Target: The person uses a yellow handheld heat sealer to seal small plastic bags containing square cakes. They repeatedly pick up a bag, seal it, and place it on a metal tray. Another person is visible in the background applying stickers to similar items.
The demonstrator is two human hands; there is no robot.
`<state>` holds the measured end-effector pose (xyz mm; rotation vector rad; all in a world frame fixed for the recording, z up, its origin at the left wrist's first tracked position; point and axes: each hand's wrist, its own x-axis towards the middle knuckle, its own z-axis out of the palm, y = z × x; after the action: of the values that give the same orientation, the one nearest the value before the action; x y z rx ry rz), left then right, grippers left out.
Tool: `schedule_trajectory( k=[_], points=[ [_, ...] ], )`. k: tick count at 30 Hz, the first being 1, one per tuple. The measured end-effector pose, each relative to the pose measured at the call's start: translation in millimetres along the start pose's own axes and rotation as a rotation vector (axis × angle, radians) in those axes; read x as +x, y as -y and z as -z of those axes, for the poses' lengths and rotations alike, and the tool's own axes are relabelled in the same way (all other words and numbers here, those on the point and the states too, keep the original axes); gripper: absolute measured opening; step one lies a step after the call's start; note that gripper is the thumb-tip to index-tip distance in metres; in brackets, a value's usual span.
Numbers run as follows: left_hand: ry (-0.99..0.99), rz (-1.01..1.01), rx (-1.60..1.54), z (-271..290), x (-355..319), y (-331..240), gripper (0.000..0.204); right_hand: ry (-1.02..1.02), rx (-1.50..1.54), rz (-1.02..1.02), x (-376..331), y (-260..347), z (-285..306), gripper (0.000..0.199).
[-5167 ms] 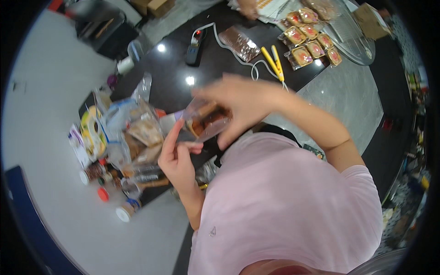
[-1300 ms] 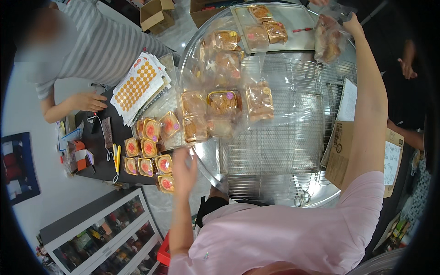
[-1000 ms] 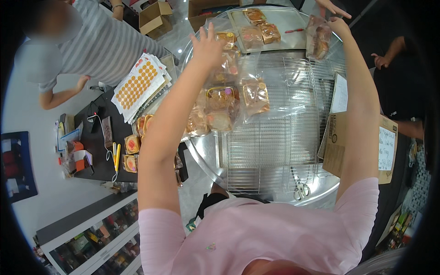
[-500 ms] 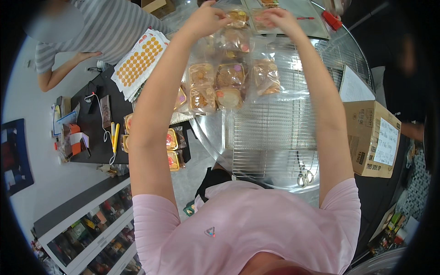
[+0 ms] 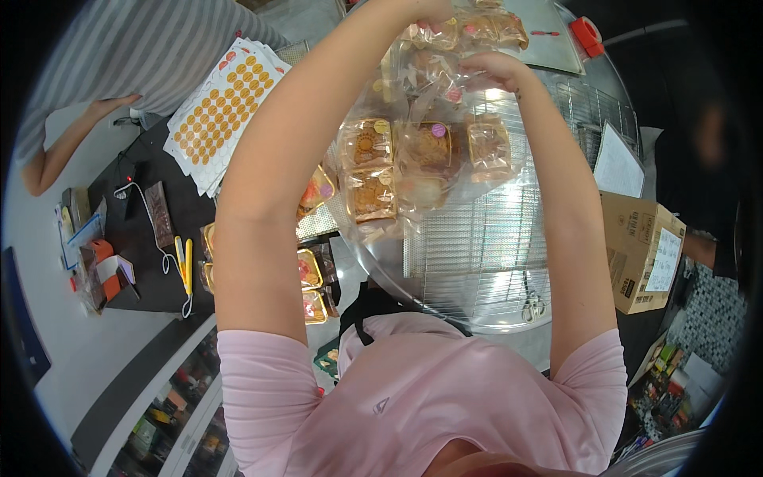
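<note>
Several golden-brown mooncakes [image 5: 368,145] in clear plastic bags lie in rows on a round metal table. Some carry small round stickers. My left hand [image 5: 434,9] is at the top edge, above a bagged mooncake [image 5: 433,33] in the far row; its fingers are mostly cut off from view. More bagged mooncakes [image 5: 479,29] sit beside it to the right. My right hand [image 5: 499,71] reaches leftward with fingers stretched out, at the right edge of a bagged mooncake [image 5: 427,67]. I cannot tell whether the fingertips touch the bag. Below lies a single bagged mooncake [image 5: 489,147].
Wire racks [image 5: 469,246] cover part of the table, with scissors [image 5: 532,306] near its front edge. Sticker sheets [image 5: 226,111] lie at left, near a person in a striped top [image 5: 159,56]. A cardboard box [image 5: 640,246] stands right; a red tape roll [image 5: 586,36] lies far right.
My left hand has moved right and farther off, partly out of view. My right hand has come nearer, away from the far row, where more bagged mooncakes now show. The view has shifted.
</note>
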<state>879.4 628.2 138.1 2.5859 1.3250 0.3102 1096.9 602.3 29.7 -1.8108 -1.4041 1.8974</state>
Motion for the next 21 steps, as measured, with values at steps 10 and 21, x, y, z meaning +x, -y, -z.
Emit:
schedule_trajectory(
  k=[10,21],
  points=[
    [-0.275,0.579,-1.437,13.3,-40.4,57.4,0.027,-0.460,-0.620,0.336,-49.1,48.4,13.8,0.044],
    [-0.240,0.571,-1.413,25.6,-82.9,143.6,0.045,-0.597,-0.490,0.732,-23.8,157.6,-55.6,0.026]
  ],
)
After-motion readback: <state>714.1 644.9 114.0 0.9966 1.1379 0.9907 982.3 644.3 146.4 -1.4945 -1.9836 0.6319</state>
